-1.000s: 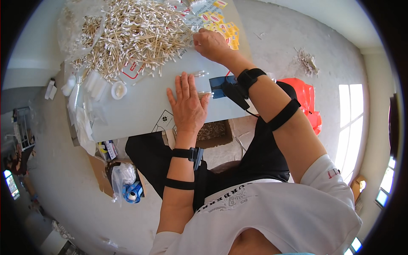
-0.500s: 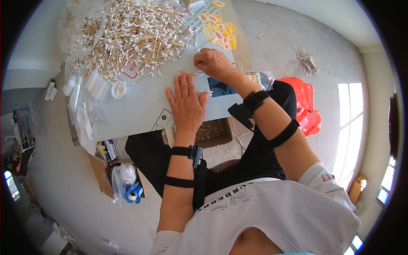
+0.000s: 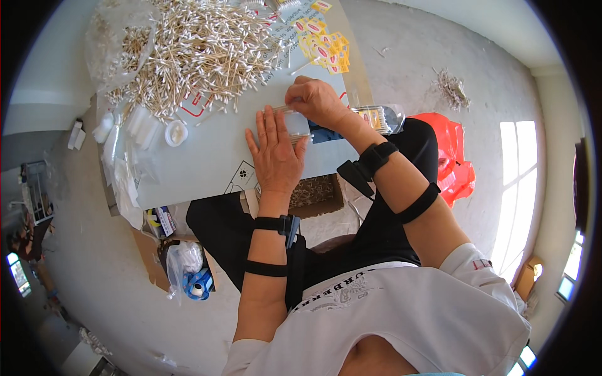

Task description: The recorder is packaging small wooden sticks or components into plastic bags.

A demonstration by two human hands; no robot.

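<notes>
Seated at the table's (image 3: 188,182) near edge, a person is pinching a small row of cotton swabs (image 3: 285,109) in the right hand (image 3: 316,100), lengthwise left-right, while the flat, open left hand (image 3: 274,153) is lying just below it.

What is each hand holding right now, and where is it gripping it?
The right hand pinches a small row of cotton swabs at its right end. The left hand lies flat on the table, fingers spread, gripping nothing.

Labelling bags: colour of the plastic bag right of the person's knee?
Bright orange-red plastic bag, on the floor; head view.
</notes>
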